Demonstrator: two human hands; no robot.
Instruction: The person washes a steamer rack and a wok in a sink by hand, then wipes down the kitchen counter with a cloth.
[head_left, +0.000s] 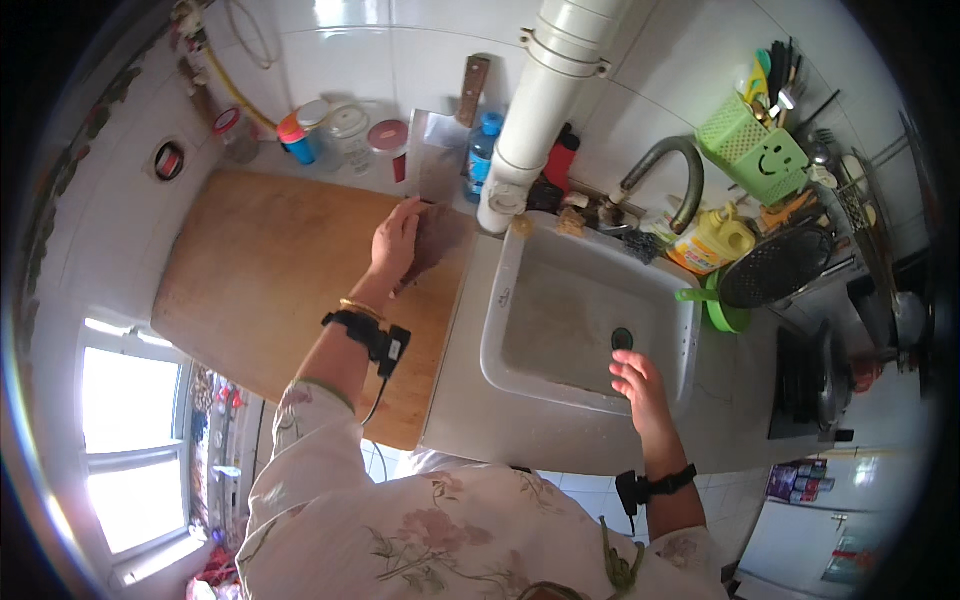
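My left hand (396, 241) is over the far right part of a wooden cutting board (285, 262). Its fingers meet the edge of a dark brownish, blurred thing (442, 244); I cannot tell what this is, nor whether the hand grips it. Just beyond, a cleaver (436, 154) leans upright against the tiled wall, its wooden handle on top. My right hand (636, 381) hovers above the front rim of a white ceramic sink (495, 352), fingers apart and holding nothing. The dark drain (622, 340) lies just beyond its fingertips.
A thick white drainpipe (536, 120) rises between board and sink. Along the wall stand several jars (349, 131) and a blue bottle (484, 154). Around the sink are a curved faucet (667, 161), a yellow pump bottle (712, 240), a black perforated strainer (780, 266) and a green utensil basket (757, 154).
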